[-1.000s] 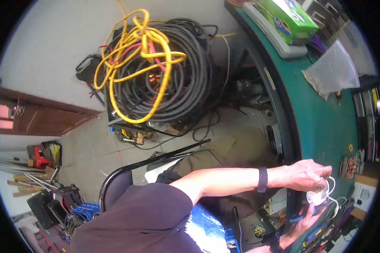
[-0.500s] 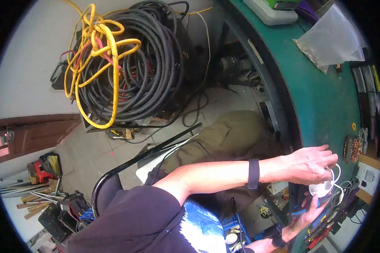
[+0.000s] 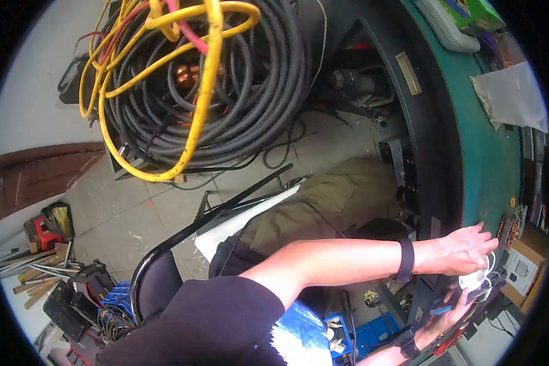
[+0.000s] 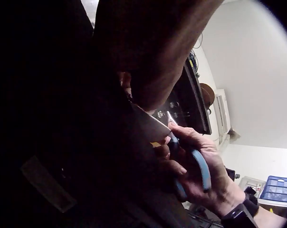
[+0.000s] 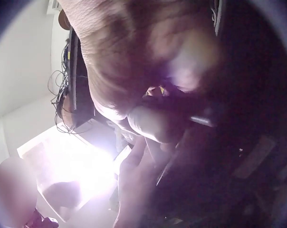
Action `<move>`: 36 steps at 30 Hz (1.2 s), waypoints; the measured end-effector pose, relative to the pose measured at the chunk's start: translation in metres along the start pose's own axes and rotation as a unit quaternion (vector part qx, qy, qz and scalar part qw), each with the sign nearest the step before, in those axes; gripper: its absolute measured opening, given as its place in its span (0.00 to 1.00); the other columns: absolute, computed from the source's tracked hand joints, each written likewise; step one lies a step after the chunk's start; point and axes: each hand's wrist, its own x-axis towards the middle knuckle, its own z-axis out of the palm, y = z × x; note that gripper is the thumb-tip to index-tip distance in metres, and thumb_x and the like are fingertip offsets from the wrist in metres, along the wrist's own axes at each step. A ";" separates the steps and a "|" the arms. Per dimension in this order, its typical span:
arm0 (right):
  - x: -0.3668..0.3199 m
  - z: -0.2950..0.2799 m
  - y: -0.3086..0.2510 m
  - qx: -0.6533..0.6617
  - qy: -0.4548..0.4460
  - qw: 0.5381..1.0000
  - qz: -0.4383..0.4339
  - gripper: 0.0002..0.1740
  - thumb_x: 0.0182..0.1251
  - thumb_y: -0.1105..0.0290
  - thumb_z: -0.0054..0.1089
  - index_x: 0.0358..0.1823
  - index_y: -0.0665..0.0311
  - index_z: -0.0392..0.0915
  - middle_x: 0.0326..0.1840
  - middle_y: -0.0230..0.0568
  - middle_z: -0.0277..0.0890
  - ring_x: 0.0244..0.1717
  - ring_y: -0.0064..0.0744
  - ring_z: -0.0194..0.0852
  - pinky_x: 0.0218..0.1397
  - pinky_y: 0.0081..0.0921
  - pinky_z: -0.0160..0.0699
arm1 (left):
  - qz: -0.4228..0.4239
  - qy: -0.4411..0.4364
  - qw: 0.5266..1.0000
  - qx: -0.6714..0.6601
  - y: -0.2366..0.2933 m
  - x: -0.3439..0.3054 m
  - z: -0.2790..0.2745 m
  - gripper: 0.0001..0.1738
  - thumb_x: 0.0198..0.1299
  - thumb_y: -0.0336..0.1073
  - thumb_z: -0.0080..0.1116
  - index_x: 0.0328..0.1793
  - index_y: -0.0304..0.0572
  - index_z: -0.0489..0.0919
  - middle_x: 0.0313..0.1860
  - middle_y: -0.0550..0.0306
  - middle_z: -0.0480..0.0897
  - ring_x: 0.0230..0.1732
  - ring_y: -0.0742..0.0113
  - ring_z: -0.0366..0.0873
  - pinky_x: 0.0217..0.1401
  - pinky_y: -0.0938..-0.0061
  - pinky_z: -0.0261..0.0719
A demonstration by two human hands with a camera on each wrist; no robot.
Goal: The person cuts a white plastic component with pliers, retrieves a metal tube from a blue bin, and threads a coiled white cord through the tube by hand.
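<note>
At the bench edge, my left hand (image 3: 456, 252) reaches over a white round piece (image 3: 471, 280), its fingertips pinching at the top side. A white cable (image 3: 493, 263) loops out beside that piece. From below, my right hand (image 3: 450, 317) supports the piece with its fingers and also grips blue-handled pliers (image 3: 440, 310). The left wrist view shows the pliers' blue handle (image 4: 202, 169) lying in the right palm, near a flat pale edge (image 4: 155, 124). Both wrist views are dark around the fingertips, and the left hand hides part of the work.
A green-topped bench (image 3: 491, 165) runs along the right, with a clear plastic bag (image 3: 511, 94) on it. Copper coils (image 3: 511, 232) and a cardboard box (image 3: 534, 283) lie beyond the hands. Thick black cable (image 3: 274, 79) and yellow cable (image 3: 202, 116) are piled at upper left.
The head view has shifted, so the cable pile looks larger and the hands sit farther right. Both hands stay at the white piece, the pliers still in the right.
</note>
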 end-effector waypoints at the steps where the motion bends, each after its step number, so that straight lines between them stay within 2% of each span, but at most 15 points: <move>1: -0.002 0.007 -0.005 -0.002 0.013 1.000 0.008 0.33 0.77 0.60 0.60 0.77 0.64 0.63 0.40 0.35 0.75 0.33 0.17 0.64 0.36 0.19 0.61 | -0.007 0.004 1.000 0.000 0.001 -0.001 0.000 0.05 0.48 0.34 0.70 0.31 0.43 0.89 0.50 0.47 0.79 0.56 0.53 0.78 0.65 0.50 0.77; 5: -0.005 0.013 -0.014 -0.017 0.023 1.000 0.002 0.32 0.77 0.60 0.61 0.75 0.64 0.64 0.40 0.35 0.75 0.32 0.18 0.65 0.34 0.19 0.62 | -0.018 0.013 1.000 -0.002 0.003 0.001 -0.001 0.06 0.48 0.34 0.70 0.32 0.41 0.90 0.50 0.45 0.79 0.58 0.50 0.79 0.70 0.45 0.75; 10: -0.002 0.006 -0.007 -0.014 0.033 0.999 -0.001 0.31 0.76 0.59 0.62 0.74 0.63 0.65 0.41 0.35 0.75 0.31 0.18 0.65 0.33 0.18 0.62 | 0.000 0.011 1.000 -0.019 -0.003 0.003 -0.004 0.06 0.48 0.33 0.70 0.31 0.39 0.89 0.48 0.44 0.80 0.57 0.49 0.79 0.71 0.45 0.74; 12: 0.004 -0.010 0.003 -0.010 -0.002 1.000 0.003 0.31 0.75 0.58 0.63 0.73 0.63 0.66 0.41 0.34 0.76 0.31 0.18 0.65 0.33 0.19 0.61 | 0.006 0.002 1.000 -0.031 -0.001 0.003 -0.006 0.06 0.48 0.32 0.69 0.30 0.37 0.88 0.47 0.44 0.80 0.57 0.49 0.79 0.72 0.45 0.74; 16: -0.005 0.009 -0.007 0.006 0.050 0.999 0.007 0.30 0.75 0.59 0.63 0.72 0.63 0.67 0.39 0.34 0.76 0.30 0.18 0.64 0.34 0.19 0.61 | -0.009 0.036 0.999 -0.010 0.001 0.000 0.000 0.06 0.50 0.33 0.67 0.27 0.38 0.86 0.46 0.46 0.80 0.55 0.52 0.79 0.72 0.45 0.73; 18: -0.001 -0.004 -0.003 -0.013 0.009 1.000 0.023 0.29 0.75 0.60 0.63 0.71 0.64 0.68 0.39 0.34 0.77 0.31 0.19 0.64 0.37 0.19 0.62 | -0.010 0.042 0.999 -0.008 0.003 0.003 0.002 0.07 0.50 0.34 0.66 0.26 0.38 0.86 0.45 0.46 0.80 0.54 0.52 0.79 0.73 0.45 0.72; 23: -0.003 0.003 -0.003 0.030 0.010 0.999 0.010 0.28 0.76 0.63 0.62 0.71 0.66 0.67 0.39 0.35 0.77 0.31 0.19 0.65 0.37 0.20 0.63 | -0.005 0.045 0.999 0.022 0.001 0.002 0.000 0.07 0.48 0.35 0.66 0.25 0.39 0.86 0.43 0.49 0.81 0.53 0.53 0.79 0.69 0.49 0.74; 28: 0.000 0.000 -0.002 0.040 -0.011 0.999 0.002 0.28 0.75 0.66 0.63 0.72 0.65 0.67 0.42 0.38 0.80 0.32 0.20 0.69 0.37 0.18 0.64 | -0.015 0.026 0.999 0.031 0.003 0.005 -0.001 0.06 0.48 0.34 0.66 0.26 0.39 0.86 0.45 0.49 0.82 0.54 0.53 0.80 0.70 0.50 0.74; 32: -0.002 0.017 -0.009 0.064 0.000 0.998 -0.022 0.26 0.76 0.66 0.62 0.71 0.65 0.68 0.42 0.38 0.80 0.31 0.18 0.67 0.34 0.16 0.61 | -0.011 0.036 0.999 0.029 0.001 0.002 0.005 0.05 0.48 0.34 0.67 0.27 0.40 0.87 0.46 0.48 0.82 0.56 0.52 0.80 0.70 0.49 0.74; 33: 0.001 0.007 -0.006 0.042 -0.030 0.999 -0.013 0.25 0.77 0.65 0.60 0.70 0.65 0.69 0.42 0.38 0.80 0.31 0.18 0.67 0.34 0.16 0.60 | -0.013 0.038 0.999 0.031 0.000 0.002 0.006 0.05 0.48 0.34 0.67 0.27 0.41 0.87 0.46 0.48 0.82 0.55 0.52 0.80 0.70 0.49 0.74; 36: 0.000 0.015 -0.012 0.039 -0.047 0.998 -0.026 0.24 0.78 0.64 0.60 0.69 0.65 0.69 0.42 0.37 0.79 0.31 0.18 0.66 0.33 0.16 0.59 | -0.008 0.051 0.998 0.040 0.001 0.001 0.005 0.05 0.48 0.34 0.67 0.27 0.42 0.87 0.46 0.49 0.81 0.54 0.53 0.80 0.69 0.50 0.74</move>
